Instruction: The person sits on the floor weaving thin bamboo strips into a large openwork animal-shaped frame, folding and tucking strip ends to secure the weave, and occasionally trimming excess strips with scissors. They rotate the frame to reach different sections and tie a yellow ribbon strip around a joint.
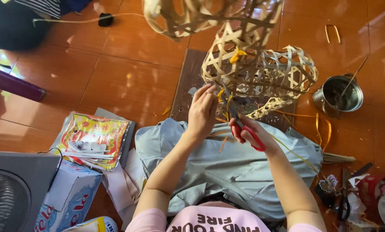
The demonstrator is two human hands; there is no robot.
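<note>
Right hand (249, 133) gripping scissors (244, 129), left hand (202, 112) — basket (261, 73)

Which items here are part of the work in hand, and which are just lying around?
In use: left hand on the woven basket; right hand holding red scissors; yellow strips.

Lying about: metal tin, purple bottle, foil packet, cardboard box, fan.

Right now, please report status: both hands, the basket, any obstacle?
Left hand pinching strips at the woven basket. Right hand gripping red-handled scissors, blades at the weave. Loose strips across the lap; nothing blocking.
</note>
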